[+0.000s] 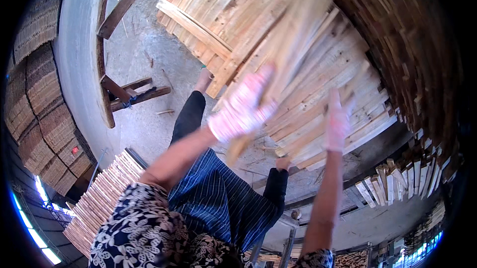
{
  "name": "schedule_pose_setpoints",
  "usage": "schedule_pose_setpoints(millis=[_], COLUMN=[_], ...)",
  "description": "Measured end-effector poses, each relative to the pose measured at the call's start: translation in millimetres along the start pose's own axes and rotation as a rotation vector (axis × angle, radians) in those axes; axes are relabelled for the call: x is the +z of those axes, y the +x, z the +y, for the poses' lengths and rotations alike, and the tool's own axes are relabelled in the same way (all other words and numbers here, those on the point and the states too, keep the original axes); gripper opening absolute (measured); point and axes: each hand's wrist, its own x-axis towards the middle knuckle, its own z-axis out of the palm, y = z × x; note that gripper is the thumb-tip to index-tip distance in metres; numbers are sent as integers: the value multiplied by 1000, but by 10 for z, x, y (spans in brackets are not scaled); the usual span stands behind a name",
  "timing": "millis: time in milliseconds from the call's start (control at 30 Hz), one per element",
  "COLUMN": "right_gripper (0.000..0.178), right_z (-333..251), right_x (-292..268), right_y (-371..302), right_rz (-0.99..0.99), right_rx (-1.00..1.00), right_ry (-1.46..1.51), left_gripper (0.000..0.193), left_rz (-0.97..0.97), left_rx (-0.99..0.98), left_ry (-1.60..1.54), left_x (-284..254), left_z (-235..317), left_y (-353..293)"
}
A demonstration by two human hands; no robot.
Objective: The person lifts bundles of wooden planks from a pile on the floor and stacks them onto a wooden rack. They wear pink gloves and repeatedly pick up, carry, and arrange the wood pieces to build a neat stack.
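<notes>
Head view, from my remote seat: the left hand (244, 105), gloved in pink and white, looks closed around a long board (299, 34), which slants, blurred, over pale planks (343, 62) laid side by side. The right hand (338, 124), gloved alike, is over their right part, fingers pointing away from the body; blur keeps me from telling how open it is or whether it holds anything. Darker stacked wood (407, 44) rises beyond, at right.

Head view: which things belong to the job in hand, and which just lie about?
Job, apparently:
- blurred lumber at the left hand
- laid boards near the right hand

Apparently just lying about:
- brown stacks, far left
- pale strip stack, lower left
- loose wood scrap
</notes>
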Motion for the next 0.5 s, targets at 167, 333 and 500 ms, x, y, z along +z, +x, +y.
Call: schedule_pose_setpoints(millis=[167,333,500], right_gripper=[98,114,114], right_z=[-1209,-1335,-1097], right_x=[879,998,941], right_y=[547,547,613], right_rz=[226,107,162], right_rx=[207,294,161], right_ry=[401,504,714], left_gripper=[74,76,73], left_rz=[69,-26,58], left_rx=[-40,-344,39], left_ry=[75,813,727], left_x=[-1411,-1733,-802], left_z=[-1103,-1874,-1257], left_y=[1076,1705,1704])
